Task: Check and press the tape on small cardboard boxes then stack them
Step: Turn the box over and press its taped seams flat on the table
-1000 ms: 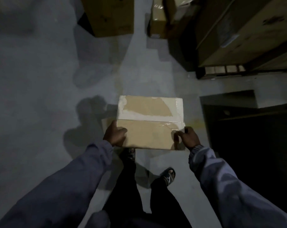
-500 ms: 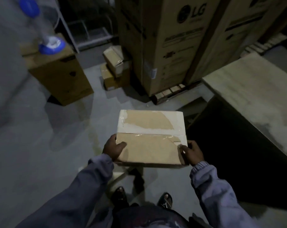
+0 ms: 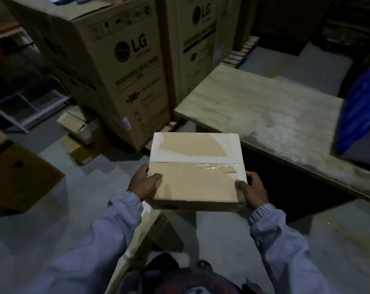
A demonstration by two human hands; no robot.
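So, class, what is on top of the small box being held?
Clear tape along the flap seam, torn white paper around the far half, plus thumbs of the left hand and right hand. The box hides most fingers.

The box (image 3: 192,183) underside is hidden; the blue crate (image 3: 359,111) is cropped at right.

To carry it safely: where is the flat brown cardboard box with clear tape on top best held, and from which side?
Grip the flat brown cardboard box at its two short ends, from left and right, as the left hand and right hand do, thumbs on top. It is wide and shallow, and this should leave the clear tape seam free.
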